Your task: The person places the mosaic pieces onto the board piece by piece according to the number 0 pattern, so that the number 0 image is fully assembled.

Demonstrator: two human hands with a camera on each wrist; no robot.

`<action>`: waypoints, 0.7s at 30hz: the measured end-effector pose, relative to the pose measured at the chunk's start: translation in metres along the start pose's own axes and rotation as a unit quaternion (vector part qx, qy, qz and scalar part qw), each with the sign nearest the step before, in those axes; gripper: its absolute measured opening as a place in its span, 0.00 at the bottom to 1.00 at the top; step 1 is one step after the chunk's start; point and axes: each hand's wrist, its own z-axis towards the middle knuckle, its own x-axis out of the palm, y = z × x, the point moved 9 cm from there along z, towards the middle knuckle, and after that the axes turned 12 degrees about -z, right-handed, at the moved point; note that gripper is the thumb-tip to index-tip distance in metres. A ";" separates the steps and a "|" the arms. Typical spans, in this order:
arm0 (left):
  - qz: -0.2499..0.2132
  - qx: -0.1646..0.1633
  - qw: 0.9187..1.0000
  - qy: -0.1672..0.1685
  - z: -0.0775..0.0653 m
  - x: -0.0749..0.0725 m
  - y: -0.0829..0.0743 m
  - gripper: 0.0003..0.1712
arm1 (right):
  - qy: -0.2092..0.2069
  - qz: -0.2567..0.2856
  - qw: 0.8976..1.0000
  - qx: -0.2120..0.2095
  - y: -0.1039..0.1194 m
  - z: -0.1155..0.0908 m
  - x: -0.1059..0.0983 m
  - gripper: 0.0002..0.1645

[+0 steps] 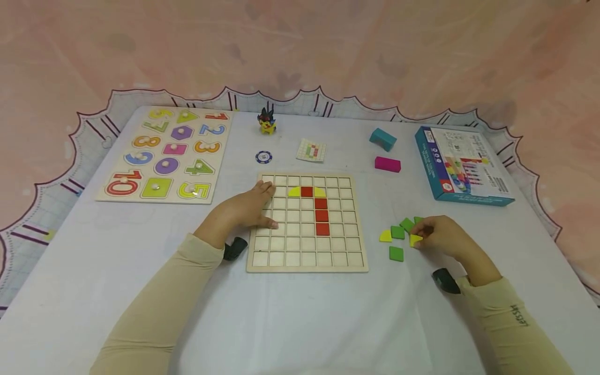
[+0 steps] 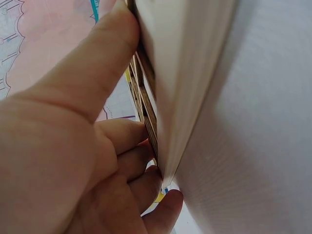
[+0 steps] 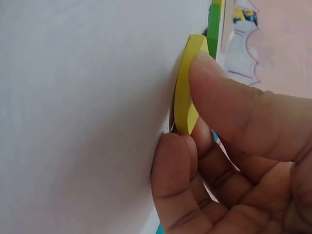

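- From the head, we look forward and down across the white tablecloth (image 1: 300, 323), from well back.
- From the left wrist, we look very closely past the left hand (image 1: 246, 209) along the wooden grid board (image 1: 307, 270), turned sideways.
- From the right wrist, we see the right hand (image 1: 440, 235) and yellow quarter-circle tile (image 3: 182, 92) close up, also sideways.
- Head and left wrist share the board; head and right wrist, the tile.
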 end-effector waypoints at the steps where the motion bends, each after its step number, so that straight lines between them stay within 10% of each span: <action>1: 0.000 0.000 1.000 0.000 0.000 0.000 0.000 0.57 | -0.002 -0.002 1.000 -0.002 0.001 0.000 0.000 0.18; 21: 0.002 -0.002 1.000 0.001 -0.003 -0.001 -0.002 0.57 | -0.001 -0.014 1.000 -0.013 0.016 0.001 -0.010 0.12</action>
